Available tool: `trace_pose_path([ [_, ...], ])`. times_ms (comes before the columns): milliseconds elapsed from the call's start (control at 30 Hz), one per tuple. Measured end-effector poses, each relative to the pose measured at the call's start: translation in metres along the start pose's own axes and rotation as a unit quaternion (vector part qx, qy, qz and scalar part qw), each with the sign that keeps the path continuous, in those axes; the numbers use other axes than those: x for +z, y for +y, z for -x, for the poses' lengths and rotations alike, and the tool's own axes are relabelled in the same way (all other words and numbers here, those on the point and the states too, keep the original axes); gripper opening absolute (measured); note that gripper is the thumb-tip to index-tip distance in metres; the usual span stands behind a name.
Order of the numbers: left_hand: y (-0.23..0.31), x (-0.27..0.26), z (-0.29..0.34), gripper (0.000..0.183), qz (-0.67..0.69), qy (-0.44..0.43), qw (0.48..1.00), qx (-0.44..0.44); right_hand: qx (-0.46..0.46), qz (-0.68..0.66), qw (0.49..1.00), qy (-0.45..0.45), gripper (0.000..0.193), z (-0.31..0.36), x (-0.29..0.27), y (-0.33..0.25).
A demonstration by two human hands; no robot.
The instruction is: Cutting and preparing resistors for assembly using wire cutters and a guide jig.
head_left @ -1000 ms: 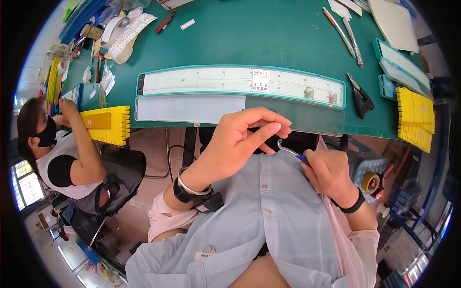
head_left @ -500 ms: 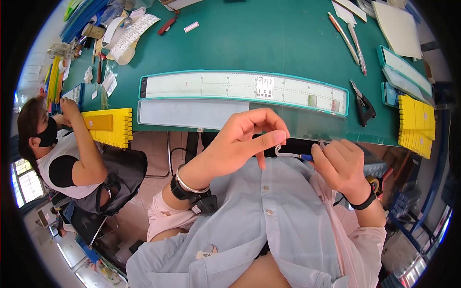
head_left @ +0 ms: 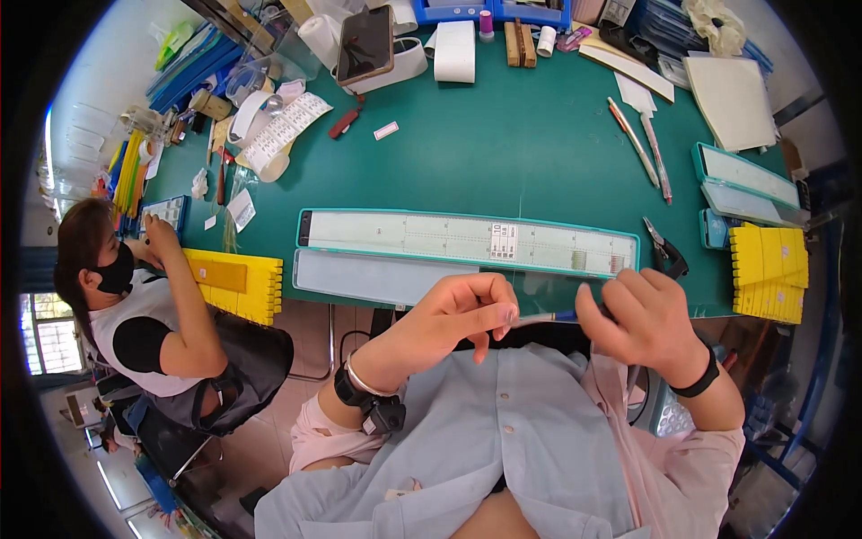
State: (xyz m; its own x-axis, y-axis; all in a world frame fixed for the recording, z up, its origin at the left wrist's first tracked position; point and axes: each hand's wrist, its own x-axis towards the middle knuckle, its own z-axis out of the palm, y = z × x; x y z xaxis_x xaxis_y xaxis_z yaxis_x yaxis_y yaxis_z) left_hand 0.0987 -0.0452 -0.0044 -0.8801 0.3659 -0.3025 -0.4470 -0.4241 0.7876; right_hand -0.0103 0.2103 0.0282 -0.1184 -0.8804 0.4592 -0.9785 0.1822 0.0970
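My left hand (head_left: pixel 449 325) pinches thumb and forefinger together at the tip of a thin pale shaft; whatever small piece lies between the fingertips cannot be made out. That shaft runs right into a blue-handled tool (head_left: pixel 565 315), which my closed right hand (head_left: pixel 639 319) grips, hiding most of the handle. Both hands hover over the table's near edge. Just beyond them lies a long, shallow teal case (head_left: pixel 431 235) with a white marked lining and small bundles of fine strands near its right end. Its clear lid (head_left: pixel 386 277) lies folded toward me.
Black-handled pliers (head_left: pixel 666 250) rest right of the case, near stacked yellow toothed boards (head_left: pixel 770 272). Pens (head_left: pixel 633 142) lie farther back. A phone (head_left: pixel 366 45) stands at the far side. At left, another person (head_left: pixel 148 305) works beside more yellow boards (head_left: pixel 235 283).
The view has tilted up, showing more of the table's far side. The tool's shaft, curved and visible at its tip before, now looks straighter, its end hidden at my left fingertips.
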Motion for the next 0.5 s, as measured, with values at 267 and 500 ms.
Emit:
trace_pose_path([
  [267,0.016,0.010,0.004,0.015,-0.104,0.029,0.994,0.033,0.351,0.278,0.857,-0.256,0.009,0.027,-0.001,0.098],
  [500,0.034,0.020,0.006,0.009,-0.368,0.053,0.920,0.123,0.375,0.229,0.873,-0.212,0.041,-0.029,-0.019,0.091],
])
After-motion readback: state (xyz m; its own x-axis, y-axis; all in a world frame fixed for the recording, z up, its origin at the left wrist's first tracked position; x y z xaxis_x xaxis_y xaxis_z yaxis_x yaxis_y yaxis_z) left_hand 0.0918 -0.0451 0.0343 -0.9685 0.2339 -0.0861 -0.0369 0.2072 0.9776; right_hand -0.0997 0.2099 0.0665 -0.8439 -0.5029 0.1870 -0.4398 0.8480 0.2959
